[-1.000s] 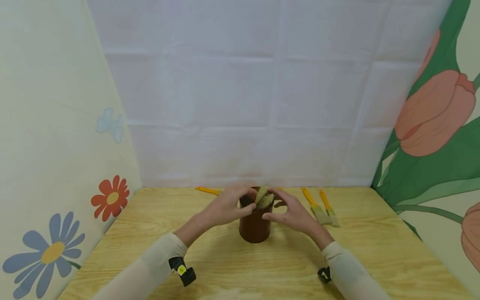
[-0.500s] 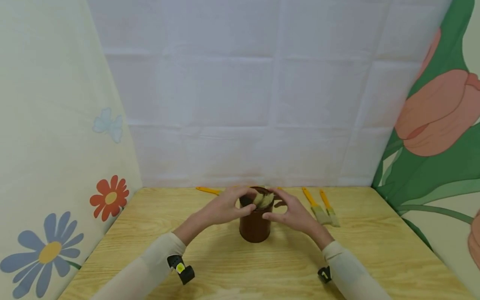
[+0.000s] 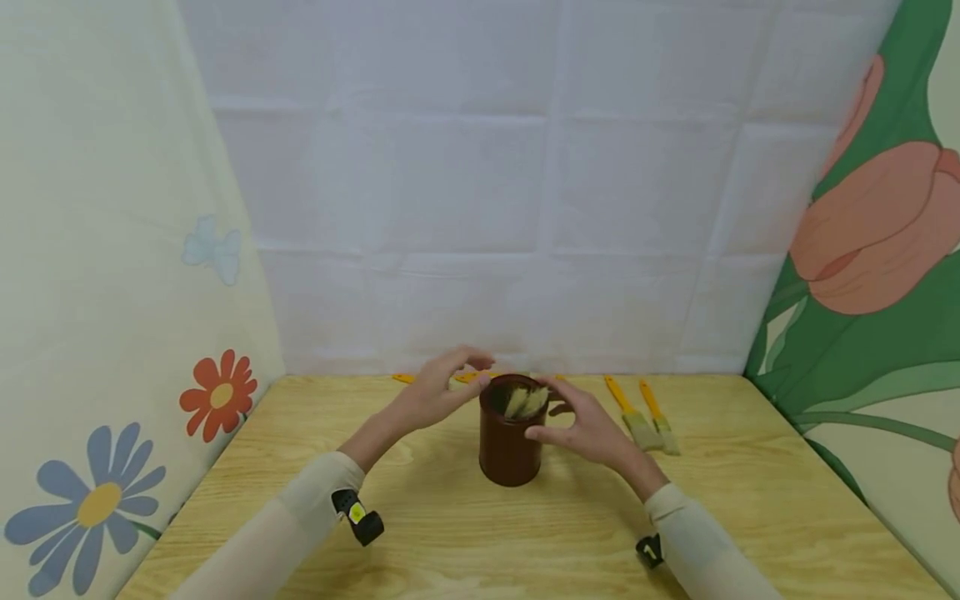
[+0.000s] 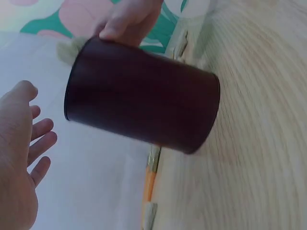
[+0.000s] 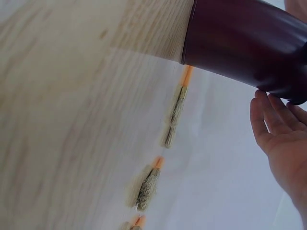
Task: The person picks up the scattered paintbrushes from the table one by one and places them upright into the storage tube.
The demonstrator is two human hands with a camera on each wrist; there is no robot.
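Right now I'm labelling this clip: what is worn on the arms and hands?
Both hands, left and right, are bare. Long cream sleeves reach the wrists. Each wrist bears a small black device: the left has a yellow spot, the right a white "1".

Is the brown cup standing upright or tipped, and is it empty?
Upright and not empty: the brown cup stands on the table, brush bristles showing inside its rim.
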